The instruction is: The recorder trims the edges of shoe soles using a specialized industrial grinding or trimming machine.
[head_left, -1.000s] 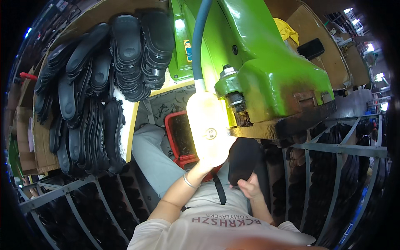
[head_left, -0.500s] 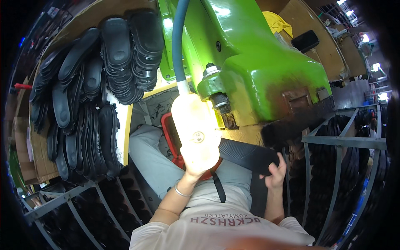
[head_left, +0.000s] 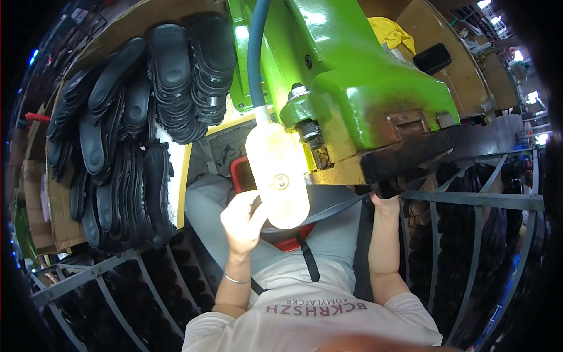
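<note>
A lit work lamp [head_left: 280, 196], glaring white, hangs from the green machine [head_left: 358, 76] and hides part of what lies behind it. Below the machine's head a black shoe sole [head_left: 331, 202] stretches across above my lap, its edge turned up toward me. My right hand [head_left: 384, 202] grips its right end beneath the dark underside of the machine, with the fingertips partly hidden. To the lamp's left, my left hand [head_left: 241, 223] is closed in a pinch, thumb against fingers. What it pinches is lost in the glare.
Stacks of black footbeds [head_left: 170, 70] fill a cardboard-backed bench on the left. A red container [head_left: 239, 170] sits between my knees. Metal racks [head_left: 478, 199] loaded with dark pieces flank me. A phone-like black object [head_left: 433, 58] and yellow cloth [head_left: 392, 34] lie in a carton at upper right.
My left hand has come out from behind the lamp to its left side. My right hand has moved up under the machine's head, and the sole has turned and shifted up with it.
</note>
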{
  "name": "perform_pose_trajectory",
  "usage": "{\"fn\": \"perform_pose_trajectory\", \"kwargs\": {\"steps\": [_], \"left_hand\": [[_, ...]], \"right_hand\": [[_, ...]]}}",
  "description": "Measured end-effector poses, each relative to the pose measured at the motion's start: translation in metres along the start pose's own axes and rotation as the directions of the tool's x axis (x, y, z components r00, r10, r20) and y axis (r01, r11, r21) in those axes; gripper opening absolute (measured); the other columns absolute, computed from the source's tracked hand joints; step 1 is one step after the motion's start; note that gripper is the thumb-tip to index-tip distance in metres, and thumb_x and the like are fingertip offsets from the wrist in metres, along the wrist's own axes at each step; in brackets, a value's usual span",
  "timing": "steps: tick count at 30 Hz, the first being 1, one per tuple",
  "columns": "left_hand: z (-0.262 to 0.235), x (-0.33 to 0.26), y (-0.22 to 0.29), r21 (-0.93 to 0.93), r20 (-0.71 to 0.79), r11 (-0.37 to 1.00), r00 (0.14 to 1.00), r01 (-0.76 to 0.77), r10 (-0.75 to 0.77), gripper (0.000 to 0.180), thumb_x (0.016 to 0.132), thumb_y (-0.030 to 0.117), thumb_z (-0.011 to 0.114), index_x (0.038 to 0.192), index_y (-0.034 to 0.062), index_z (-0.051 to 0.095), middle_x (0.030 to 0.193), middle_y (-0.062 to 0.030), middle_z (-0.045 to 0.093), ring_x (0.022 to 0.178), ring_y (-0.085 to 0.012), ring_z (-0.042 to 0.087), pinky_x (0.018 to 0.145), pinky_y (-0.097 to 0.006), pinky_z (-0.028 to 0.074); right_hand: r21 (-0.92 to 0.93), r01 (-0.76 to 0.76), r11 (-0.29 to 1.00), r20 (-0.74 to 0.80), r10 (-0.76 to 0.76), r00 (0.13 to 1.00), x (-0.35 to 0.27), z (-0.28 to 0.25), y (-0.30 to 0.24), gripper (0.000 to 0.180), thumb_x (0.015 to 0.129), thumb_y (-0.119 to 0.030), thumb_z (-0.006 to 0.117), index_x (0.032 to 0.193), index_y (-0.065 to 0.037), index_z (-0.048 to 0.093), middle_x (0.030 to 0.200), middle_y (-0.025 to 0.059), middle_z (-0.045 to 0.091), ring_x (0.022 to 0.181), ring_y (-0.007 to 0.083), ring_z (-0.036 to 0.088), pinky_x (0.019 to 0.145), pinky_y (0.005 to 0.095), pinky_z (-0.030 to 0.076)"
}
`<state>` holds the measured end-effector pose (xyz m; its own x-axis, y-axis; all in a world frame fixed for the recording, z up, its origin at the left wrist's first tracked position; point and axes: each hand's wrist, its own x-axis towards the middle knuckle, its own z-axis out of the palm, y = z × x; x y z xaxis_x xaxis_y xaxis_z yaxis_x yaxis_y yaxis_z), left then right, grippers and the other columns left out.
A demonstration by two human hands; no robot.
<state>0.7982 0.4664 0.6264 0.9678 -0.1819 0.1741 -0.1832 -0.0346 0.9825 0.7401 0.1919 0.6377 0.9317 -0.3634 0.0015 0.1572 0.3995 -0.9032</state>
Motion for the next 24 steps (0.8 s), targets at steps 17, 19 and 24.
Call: {"fn": "perform_pose_trajectory", "kwargs": {"steps": [17,19,24], "left_hand": [[0.013,-0.097,-0.074,-0.443,0.403,0.62,0.761,0.648,-0.508,0.046,0.083,-0.005,0.062,0.126,-0.0025,0.046,0.121,-0.0108,0.056,0.108,-0.0173,0.056,0.095,-0.031,0.045],[0.02,-0.102,-0.069,-0.512,0.48,0.436,0.667,0.74,-0.57,0.043,0.084,-0.004,0.061,0.124,-0.001,0.043,0.119,-0.0128,0.056,0.109,-0.0249,0.057,0.09,-0.045,0.052],[0.008,-0.093,-0.066,-0.604,0.428,0.367,0.676,0.707,-0.599,0.038,0.085,-0.005,0.059,0.119,-0.0009,0.043,0.117,-0.0149,0.055,0.107,-0.0278,0.058,0.085,-0.05,0.054]], "right_hand": [[-0.323,0.13,0.937,0.091,-0.106,0.99,0.002,0.049,0.044,0.04,0.066,0.002,0.077,0.103,0.001,0.059,0.097,0.0062,0.063,0.086,0.0144,0.06,0.077,0.028,0.049],[-0.296,0.107,0.949,0.099,-0.081,0.992,-0.001,0.051,0.046,0.049,0.067,0.006,0.077,0.111,0.001,0.056,0.105,0.0073,0.061,0.092,0.0165,0.06,0.079,0.0287,0.052],[-0.216,0.135,0.967,0.016,-0.135,0.991,-0.01,0.059,0.053,0.06,0.061,0.005,0.081,0.113,0.001,0.052,0.1,0.0055,0.061,0.09,0.0147,0.059,0.079,0.0275,0.051]]}}
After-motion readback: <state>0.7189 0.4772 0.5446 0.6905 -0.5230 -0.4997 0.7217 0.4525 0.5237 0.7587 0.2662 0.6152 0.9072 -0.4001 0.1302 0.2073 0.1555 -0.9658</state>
